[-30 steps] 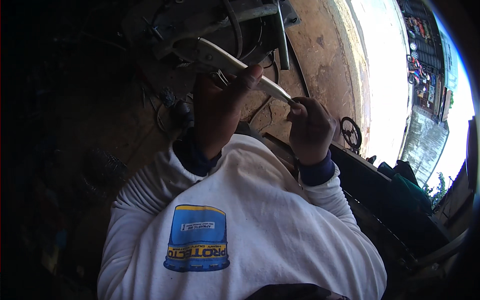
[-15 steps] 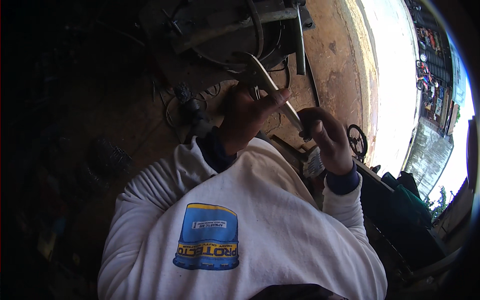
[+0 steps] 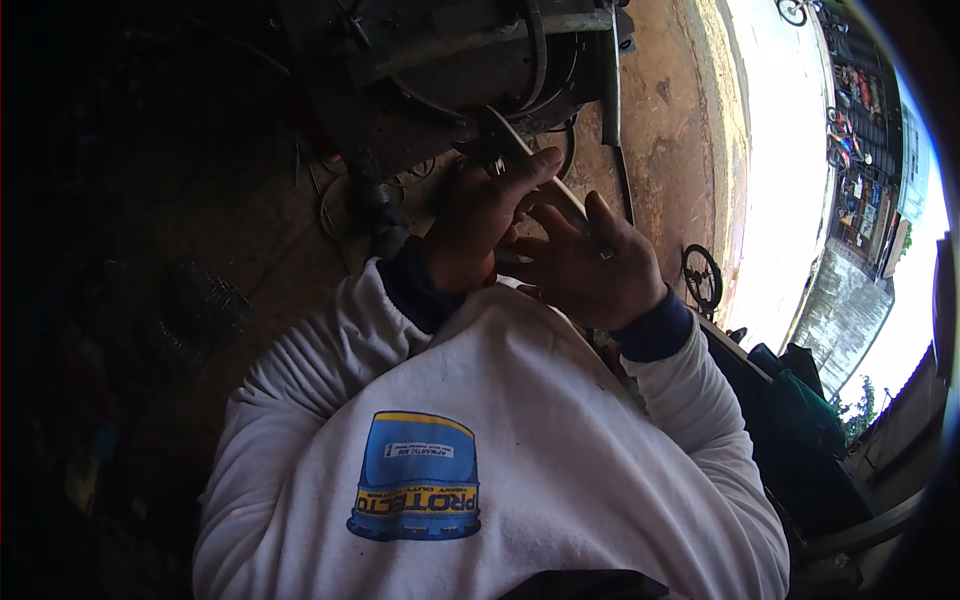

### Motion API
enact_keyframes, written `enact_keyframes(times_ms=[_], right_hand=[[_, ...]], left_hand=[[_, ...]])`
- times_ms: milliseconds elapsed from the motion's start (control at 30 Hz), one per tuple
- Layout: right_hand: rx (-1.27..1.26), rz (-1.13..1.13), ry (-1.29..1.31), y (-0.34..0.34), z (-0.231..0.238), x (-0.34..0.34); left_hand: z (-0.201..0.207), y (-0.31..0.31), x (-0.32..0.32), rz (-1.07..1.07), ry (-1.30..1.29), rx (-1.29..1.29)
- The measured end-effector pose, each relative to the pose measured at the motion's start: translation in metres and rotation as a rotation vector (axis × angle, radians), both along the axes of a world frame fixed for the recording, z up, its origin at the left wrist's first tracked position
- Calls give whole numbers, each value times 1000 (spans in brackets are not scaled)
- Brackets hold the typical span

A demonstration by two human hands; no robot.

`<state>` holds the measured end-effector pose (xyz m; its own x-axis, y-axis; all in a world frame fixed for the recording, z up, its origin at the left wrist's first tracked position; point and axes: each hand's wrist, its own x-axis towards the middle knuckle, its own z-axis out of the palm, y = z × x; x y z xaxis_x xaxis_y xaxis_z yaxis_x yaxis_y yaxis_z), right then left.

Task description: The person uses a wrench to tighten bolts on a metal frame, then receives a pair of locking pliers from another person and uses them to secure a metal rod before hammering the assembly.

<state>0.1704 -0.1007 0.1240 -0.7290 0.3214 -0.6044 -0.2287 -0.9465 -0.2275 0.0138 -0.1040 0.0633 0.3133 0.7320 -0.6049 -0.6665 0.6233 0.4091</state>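
Locking pliers [image 3: 545,170] with a long pale metal handle slant across in front of my chest, their dark head up at the left. My left hand [image 3: 475,225] is closed round them, its thumb lying along the handle. My right hand [image 3: 600,265] is at the lower end of the handle. Its fingers are stretched out toward my left hand and its thumb points up. The handle's tip appears to lie against the right palm. The jaws are too dark to make out.
A dark round metal frame [image 3: 480,60] with bars and a hanging pipe [image 3: 611,90] stands just beyond my hands. Cables [image 3: 335,210] lie on the brown ground. A wheel [image 3: 702,278] is at the right, near a dark green cloth [image 3: 805,405].
My right hand has gone from pinching the handle's end to lying with fingers spread, shifted left. The left hand still grips the pliers and has moved slightly left.
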Motion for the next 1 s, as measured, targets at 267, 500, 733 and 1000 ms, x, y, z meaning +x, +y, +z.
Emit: enact_keyframes(times_ms=[267, 500, 733, 1000], right_hand=[[9, -123, -150, -6, 10, -31], [-43, -1, -163, -1, -2, -16], [-124, 76, -281, 2, 6, -21], [31, 109, -391, -3, 6, -15]], left_hand=[[-1, -2, -3, 56, 10, 100], [-2, 0, -9, 95, -59, 87], [-6, 0, -12, 81, -184, 47], [-4, 2, -14, 88, -204, 12]])
